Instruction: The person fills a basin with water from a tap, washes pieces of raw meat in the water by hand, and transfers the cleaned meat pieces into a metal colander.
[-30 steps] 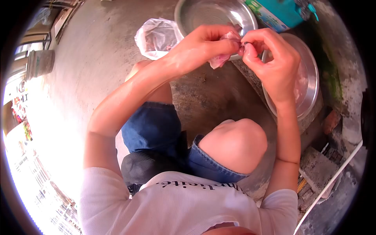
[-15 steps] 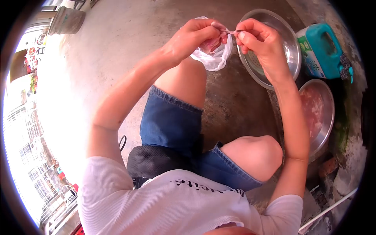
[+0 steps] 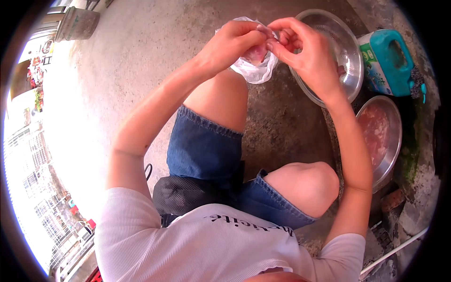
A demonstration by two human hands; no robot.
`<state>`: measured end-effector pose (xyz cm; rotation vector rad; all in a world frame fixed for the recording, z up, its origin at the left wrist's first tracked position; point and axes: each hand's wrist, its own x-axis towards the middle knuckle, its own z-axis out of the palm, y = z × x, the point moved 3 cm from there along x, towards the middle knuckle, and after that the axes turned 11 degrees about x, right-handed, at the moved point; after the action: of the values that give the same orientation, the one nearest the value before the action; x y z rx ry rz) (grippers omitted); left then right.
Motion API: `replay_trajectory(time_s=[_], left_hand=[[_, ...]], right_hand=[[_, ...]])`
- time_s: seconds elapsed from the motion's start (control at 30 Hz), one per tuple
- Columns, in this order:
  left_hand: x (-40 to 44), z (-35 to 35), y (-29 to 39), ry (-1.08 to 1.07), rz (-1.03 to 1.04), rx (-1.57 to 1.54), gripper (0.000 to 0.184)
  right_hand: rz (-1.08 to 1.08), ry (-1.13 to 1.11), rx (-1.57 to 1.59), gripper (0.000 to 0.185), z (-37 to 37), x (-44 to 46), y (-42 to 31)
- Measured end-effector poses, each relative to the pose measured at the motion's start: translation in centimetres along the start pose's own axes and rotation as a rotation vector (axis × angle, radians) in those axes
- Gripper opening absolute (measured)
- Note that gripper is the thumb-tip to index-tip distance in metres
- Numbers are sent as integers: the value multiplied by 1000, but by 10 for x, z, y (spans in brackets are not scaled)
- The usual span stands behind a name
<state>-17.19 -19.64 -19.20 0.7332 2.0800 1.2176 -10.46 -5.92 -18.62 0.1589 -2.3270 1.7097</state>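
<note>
Over a white plastic bag (image 3: pixel 263 73), my left hand (image 3: pixel 232 44) is closed on a pink piece of raw meat (image 3: pixel 257 52), which hangs partly below the fingers. My right hand (image 3: pixel 305 51) meets it from the right, thumb and fingertips pinched at the meat's upper end. Between the fingertips the detail is too small to make out. Behind my right hand lies a large metal bowl (image 3: pixel 353 56), with a small dark piece inside near its lower right. A second metal bowl (image 3: pixel 396 141) holds pinkish liquid and pale bits.
A teal plastic jug (image 3: pixel 392 56) stands right of the large bowl. A grey bucket (image 3: pixel 80 23) is at the upper left. My knees and denim shorts are below my hands. Broken bricks (image 3: pixel 392 200) and a white pipe (image 3: pixel 394 251) lie at the lower right.
The view has shifted, so the bowls, jug and bag appear farther right. My hands moved over the bag. Half a second ago a thin strand stretched between them; now their fingertips are together.
</note>
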Motion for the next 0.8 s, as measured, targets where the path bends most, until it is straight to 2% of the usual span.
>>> replay_trajectory(time_s=[0.1,0.23,0.43,0.53,0.63,0.73,0.8], left_hand=[[4,0,0,-15,36,94,23],[7,1,8,-32,53,352,20],[16,-2,-8,-59,24,234,23],[14,2,-10,-29,13,114,24],[15,0,-14,-62,58,95,25],[11,3,-7,30,61,43,24],[12,1,-7,25,117,151,22]], right_hand=[[-229,75,-373,18,5,-1,-3],[-342,69,-599,8,11,2,1],[-392,64,-647,10,15,6,8],[-227,93,-433,15,11,7,16],[71,82,-50,19,8,8,28],[206,-27,315,20,7,9,47],[216,-44,362,16,6,4,42]])
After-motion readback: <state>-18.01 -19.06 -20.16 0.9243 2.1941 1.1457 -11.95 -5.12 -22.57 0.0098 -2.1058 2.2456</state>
